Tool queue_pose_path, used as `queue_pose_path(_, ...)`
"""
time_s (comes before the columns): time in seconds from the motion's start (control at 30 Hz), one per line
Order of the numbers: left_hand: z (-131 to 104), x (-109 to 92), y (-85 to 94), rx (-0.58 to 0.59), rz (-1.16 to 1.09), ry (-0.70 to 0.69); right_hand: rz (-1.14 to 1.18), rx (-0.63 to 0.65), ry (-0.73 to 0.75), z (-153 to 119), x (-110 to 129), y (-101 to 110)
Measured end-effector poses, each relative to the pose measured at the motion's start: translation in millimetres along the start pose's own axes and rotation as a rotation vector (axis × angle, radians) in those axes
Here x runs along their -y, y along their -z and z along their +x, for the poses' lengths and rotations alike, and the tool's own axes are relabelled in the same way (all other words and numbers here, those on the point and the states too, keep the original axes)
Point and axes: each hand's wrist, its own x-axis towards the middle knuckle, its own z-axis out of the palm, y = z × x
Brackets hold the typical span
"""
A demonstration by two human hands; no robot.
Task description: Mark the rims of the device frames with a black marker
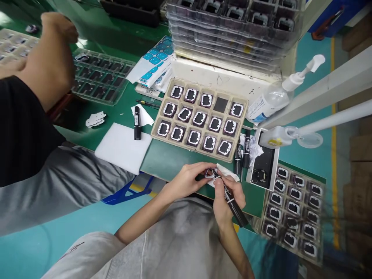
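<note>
My left hand (188, 179) pinches a small rounded part (208, 173) with a white and dark frame, near the table's front edge. In my right hand (229, 195) is a black marker (235, 208), its tip touching or very close to that part. A white wipe (228, 173) lies just beyond my fingers. Behind my hands a beige tray (197, 151) holds several similar parts in its compartments; one compartment in the back row (221, 104) has no part in it.
At the left a co-worker's arm (54, 66) reaches over the bench near a clear tray (116, 101). A white foam sheet (123, 147) and another marker (137, 123) lie left. To the right are a pump bottle (269, 102), a white-edged box (271, 174) and a second full tray (293, 209).
</note>
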Motion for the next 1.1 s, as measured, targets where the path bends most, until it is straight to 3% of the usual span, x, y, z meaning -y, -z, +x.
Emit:
queue_pose_path(0.17, -0.9, 0.2, -0.2, 0.004, -0.002, 0.033, -0.013, 0.02, 0.021, 0.9, -2.0, 2.0)
queue_pose_path(0.6, -1.6, -1.5, -3.2, -0.048, 0.079, -0.044, -0.088, 0.047, 0.07, -2.5, -6.4, 5.5)
queue_pose_path(1.1, -2.0, -5.5, -1.5, 0.001, 0.02, 0.022, -0.119, 0.032, 0.147, 0.2, -2.7, 3.6)
